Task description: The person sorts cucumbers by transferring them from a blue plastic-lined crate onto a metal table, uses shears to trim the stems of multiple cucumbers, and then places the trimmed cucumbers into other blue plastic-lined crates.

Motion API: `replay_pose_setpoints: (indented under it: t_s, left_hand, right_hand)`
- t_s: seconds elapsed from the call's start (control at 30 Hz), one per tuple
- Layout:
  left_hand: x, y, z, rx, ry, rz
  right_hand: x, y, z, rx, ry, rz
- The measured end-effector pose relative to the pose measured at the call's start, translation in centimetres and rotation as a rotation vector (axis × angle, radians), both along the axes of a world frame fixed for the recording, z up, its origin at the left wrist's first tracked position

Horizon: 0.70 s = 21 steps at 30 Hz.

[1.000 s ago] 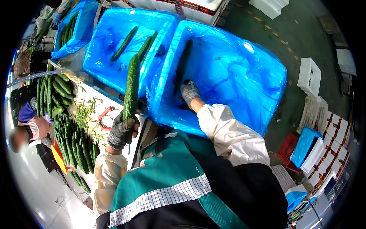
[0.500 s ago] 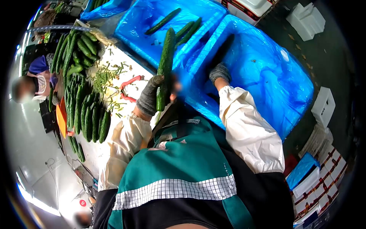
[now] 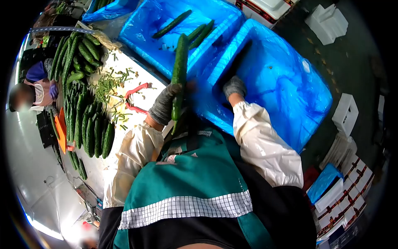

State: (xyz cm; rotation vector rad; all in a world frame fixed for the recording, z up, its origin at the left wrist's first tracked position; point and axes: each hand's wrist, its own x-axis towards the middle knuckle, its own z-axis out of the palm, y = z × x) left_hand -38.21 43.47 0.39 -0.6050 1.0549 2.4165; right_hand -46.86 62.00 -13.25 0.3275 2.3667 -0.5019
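Note:
My left hand, in a grey glove, is wrapped round a long green cucumber that stands roughly upright before the blue-lined crates. My right hand, gloved as well, reaches into the right blue-lined crate, beside a dark cucumber in its shadowed left side. Its fingertips are lost in shadow. Several cucumbers lie in the left blue-lined crate.
Piled cucumbers, stem trimmings and red-handled cutters lie on the white table. A co-worker is at far left. White foam boxes stand on the floor at right.
The whole view has swung, so crates and table first shift right, then slightly back. The cucumber in my left hand now extends lower beneath my grip. My right hand stays in the right crate.

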Motion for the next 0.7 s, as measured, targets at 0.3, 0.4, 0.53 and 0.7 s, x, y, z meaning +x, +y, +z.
replay_pose_setpoints:
  t_s: [0.3, 0.4, 0.53, 0.7]
  left_hand:
    - [-3.3, 2.4, -3.9, -0.849, 0.317, -0.416]
    - [-3.2, 3.9, -3.1, -0.675, -0.079, -0.362]
    - [-3.5, 4.4, -0.7, -0.684, -0.110, -0.385]
    - [-3.1, 3.7, -2.2, -0.603, -0.080, -0.410]
  right_hand:
    - [2.4, -0.7, 1.0, -0.111, 0.060, 0.079]
    - [2.2, -0.7, 2.3, -0.163, 0.086, 0.060]
    - [2.0, 0.3, 1.2, -0.111, 0.046, -0.038]
    - [3.0, 2.5, 1.6, -0.072, 0.012, -0.132]
